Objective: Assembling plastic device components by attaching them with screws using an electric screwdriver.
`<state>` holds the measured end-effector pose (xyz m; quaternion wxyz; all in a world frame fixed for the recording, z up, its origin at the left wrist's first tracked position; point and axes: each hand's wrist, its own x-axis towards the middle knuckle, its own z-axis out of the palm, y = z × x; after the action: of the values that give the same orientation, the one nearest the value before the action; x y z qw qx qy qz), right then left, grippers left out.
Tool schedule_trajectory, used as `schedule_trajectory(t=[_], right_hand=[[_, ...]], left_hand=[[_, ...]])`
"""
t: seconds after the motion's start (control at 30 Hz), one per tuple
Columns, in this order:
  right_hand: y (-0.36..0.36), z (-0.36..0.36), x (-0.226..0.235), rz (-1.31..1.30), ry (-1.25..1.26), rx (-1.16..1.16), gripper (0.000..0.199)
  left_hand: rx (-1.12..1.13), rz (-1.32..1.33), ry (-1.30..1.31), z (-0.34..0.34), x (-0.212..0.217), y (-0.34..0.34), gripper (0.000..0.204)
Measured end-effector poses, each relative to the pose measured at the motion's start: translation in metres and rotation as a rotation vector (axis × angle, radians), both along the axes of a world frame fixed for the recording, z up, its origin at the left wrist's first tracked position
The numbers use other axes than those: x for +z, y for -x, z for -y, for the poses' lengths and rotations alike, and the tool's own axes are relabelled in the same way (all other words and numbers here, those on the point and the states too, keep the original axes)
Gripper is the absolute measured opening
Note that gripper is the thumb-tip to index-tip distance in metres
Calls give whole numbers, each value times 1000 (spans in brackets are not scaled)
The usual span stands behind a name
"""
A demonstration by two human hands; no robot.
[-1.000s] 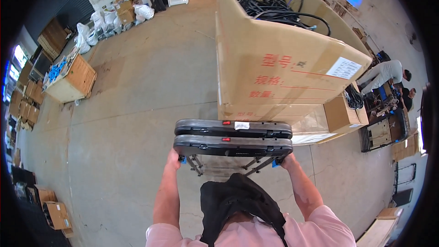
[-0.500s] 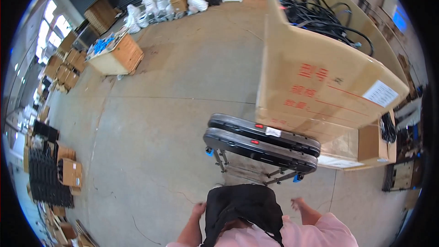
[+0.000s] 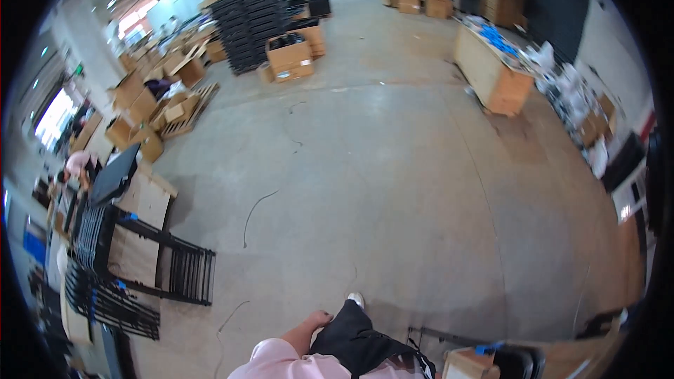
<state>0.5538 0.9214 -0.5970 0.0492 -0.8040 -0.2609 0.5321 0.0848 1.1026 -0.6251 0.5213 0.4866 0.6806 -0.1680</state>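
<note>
My left hand (image 3: 321, 318) hangs at my side next to my dark-clothed leg, over the bare floor. Its fingers look loosely curled, and nothing shows in them. My right hand is out of view. At the lower right edge, beside my body, part of a black metal frame (image 3: 449, 337) with a blue piece shows next to a cardboard box (image 3: 469, 363). Neither hand visibly touches anything.
Black metal frames (image 3: 186, 267) lean by a wooden table on the left, where a person in pink (image 3: 83, 161) bends over. Ahead stand stacked black trays (image 3: 246, 24), an open carton (image 3: 289, 63) and a wooden crate (image 3: 484, 74). Thin wires (image 3: 254, 210) lie on the floor.
My view has swung left, away from the big carton of cables and the black cases, toward the stacked trays. My right hand has left the view; one shoe now shows forward.
</note>
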Motion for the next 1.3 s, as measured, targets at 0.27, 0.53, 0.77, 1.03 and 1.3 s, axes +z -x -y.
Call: schedule_trajectory(t=[0.27,0.53,0.77,1.03,1.3], right_hand=[[39,-190,28,-93,-58,-283,31],[26,-403,13,-171,22,-38,22],[-25,-627,-44,-407,246,236,18],[8,-1043,-3,-277,-405,33,19],[44,-1178,14,-137,-322,199,21]], left_hand=[[246,72,-423,-200,44,41,52],[687,-112,-274,-236,-12,106,52],[571,-182,211,-268,25,129,24],[1073,171,64,-501,9,68,38],[730,76,-127,-823,-37,94,48]])
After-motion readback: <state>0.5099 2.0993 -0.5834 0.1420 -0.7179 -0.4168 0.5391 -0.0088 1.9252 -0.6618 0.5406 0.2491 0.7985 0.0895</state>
